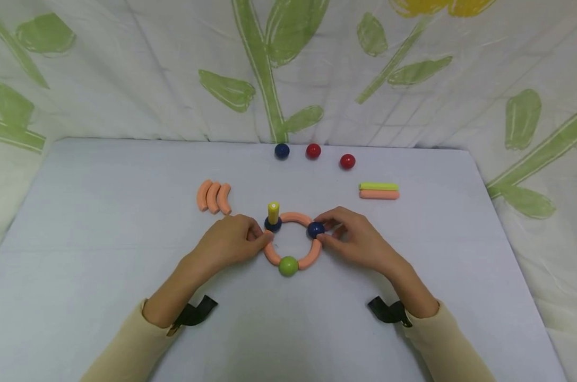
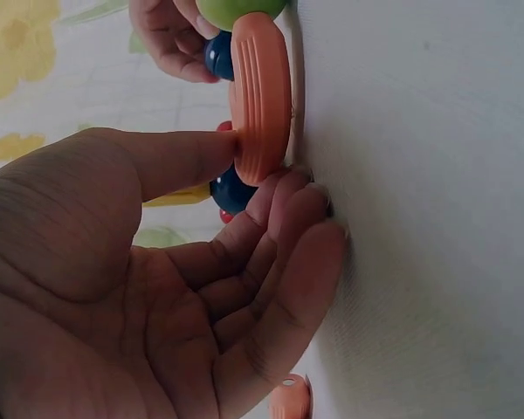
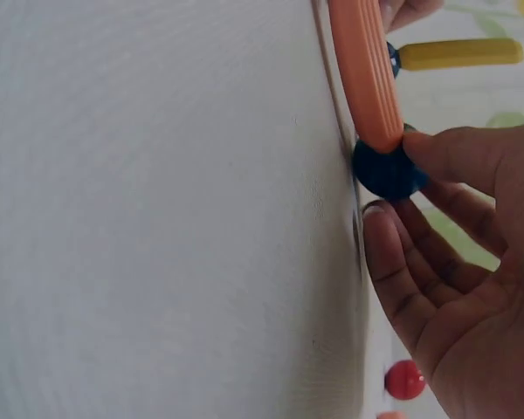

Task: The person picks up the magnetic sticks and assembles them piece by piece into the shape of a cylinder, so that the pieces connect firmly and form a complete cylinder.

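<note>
A ring of curved orange rods (image 1: 295, 217) joined by balls lies on the table. The blue ball (image 1: 273, 225) at its left bears an upright yellow rod (image 1: 273, 212); a green ball (image 1: 288, 266) sits at the near side. My left hand (image 1: 233, 241) pinches the lower-left curved orange rod (image 2: 264, 96) at its end by that blue ball, thumb on its ridged side. On the ring's right, my right hand (image 1: 357, 236) grips the other blue ball (image 3: 388, 171) between thumb and fingers, its thumb tip also right at the end of the lower-right orange rod (image 3: 365, 70).
Loose curved orange rods (image 1: 213, 197) lie side by side at left. Toward the back are a blue ball (image 1: 282, 151) and two red balls (image 1: 313, 151). To the right, a yellow-green straight rod (image 1: 379, 186) lies against an orange straight rod (image 1: 379, 194). Leaf-printed cloth (image 1: 164, 106) hangs behind the table.
</note>
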The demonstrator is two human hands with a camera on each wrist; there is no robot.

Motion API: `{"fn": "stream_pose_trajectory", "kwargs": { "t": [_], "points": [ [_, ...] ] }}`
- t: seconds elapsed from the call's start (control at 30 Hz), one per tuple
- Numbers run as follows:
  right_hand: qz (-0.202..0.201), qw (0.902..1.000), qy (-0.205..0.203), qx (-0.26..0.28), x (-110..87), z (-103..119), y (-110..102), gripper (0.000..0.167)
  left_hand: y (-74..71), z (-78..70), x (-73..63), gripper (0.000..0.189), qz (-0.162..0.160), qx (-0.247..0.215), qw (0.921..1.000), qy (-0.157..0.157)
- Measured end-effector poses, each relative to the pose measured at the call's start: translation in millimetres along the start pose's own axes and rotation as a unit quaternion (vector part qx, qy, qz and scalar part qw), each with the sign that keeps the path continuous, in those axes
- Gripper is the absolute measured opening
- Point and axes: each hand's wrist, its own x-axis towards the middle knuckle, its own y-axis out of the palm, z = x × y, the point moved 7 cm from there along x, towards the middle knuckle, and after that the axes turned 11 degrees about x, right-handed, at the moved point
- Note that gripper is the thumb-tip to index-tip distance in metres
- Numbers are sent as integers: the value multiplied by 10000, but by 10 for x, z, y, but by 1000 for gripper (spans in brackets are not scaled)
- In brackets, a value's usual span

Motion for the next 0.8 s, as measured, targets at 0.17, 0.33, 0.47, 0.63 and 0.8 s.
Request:
{"fn": "stream_pose_trajectory", "kwargs": {
  "t": [0.17, 0.33, 0.47, 0.63, 0.8],
  "points": [
    [-229, 9997, 110, 50, 22, -17, -4, 33, -4, -15, -22, 33, 21, 117, 9999, 113],
    [-367, 9992, 148, 67, 34, -20, -21, 32, -50, 16, -24, 34, -96, 358, 9993, 79],
    [-349, 9993, 112, 54, 54, -19, -25, 33, -95, 29, -3, 44, -339, 507, 9979, 221],
    [-203, 9998, 85, -36, 128, -9, -56, 33, -120, -18, 33, 53, -578, 364, 9950, 729],
    [225, 9996, 168, -64, 225, 5, -75, 33, -134, 3, 46, 41, -591, 77, 9947, 843]
  ]
}}
